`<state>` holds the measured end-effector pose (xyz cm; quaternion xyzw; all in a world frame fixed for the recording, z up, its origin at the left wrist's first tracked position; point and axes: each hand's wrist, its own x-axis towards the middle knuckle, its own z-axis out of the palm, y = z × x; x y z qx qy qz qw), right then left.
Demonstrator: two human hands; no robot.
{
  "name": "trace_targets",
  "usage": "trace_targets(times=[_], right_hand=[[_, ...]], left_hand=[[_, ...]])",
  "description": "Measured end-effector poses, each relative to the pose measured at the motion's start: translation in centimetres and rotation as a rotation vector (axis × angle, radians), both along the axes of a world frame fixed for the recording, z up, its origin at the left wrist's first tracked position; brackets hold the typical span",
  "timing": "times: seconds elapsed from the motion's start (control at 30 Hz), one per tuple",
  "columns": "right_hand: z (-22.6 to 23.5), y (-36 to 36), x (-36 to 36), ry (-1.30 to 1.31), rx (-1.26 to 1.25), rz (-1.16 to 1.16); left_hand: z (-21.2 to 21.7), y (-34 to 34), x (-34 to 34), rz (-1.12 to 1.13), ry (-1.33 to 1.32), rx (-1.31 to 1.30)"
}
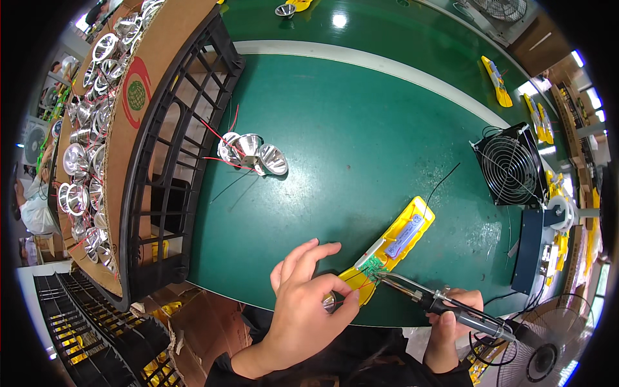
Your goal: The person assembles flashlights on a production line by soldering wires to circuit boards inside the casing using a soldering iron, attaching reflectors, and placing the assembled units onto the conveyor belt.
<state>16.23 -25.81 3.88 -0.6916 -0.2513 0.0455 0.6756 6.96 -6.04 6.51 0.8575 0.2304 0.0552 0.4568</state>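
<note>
In my right hand [450,317] is a soldering iron [476,320] with a thin metal tube alongside it. Its tip meets the small green circuit board [374,265] inside an open yellow flashlight housing [356,278]. A blue-grey battery cell [406,236] lies in the upper half of that housing, and thin red and black wires run around the board. My left hand [303,300] curls its thumb and index finger around a shiny reflector [329,302] at the housing's lower end; the other fingers are raised. Part of the reflector is hidden behind the fingers.
Loose reflectors [250,151] with red wires lie on the green table [348,129]. To the left, a black plastic crate [164,161] stands beside a cardboard box [129,122] and many reflectors. A black fan [509,164] and a blue device [530,248] stand at right. Yellow housings [496,80] lie beyond.
</note>
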Motion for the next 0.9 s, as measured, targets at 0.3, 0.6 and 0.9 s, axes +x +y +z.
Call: trace_targets(times=[0.3,0.6,0.9], right_hand=[[-0.1,-0.8,-0.5,-0.008,0.054,-0.209],[-0.2,-3.7,-0.5,-0.1,0.143,-0.305],[0.7,-5.8,-1.4,-0.064,0.385,-0.355]], left_hand=[[-0.2,0.0,-0.1,0.004,-0.002,0.017],[-0.7,-0.7,-1.0,0.024,-0.069,0.074],[0.0,-2.1,2.7,-0.105,0.067,0.471]])
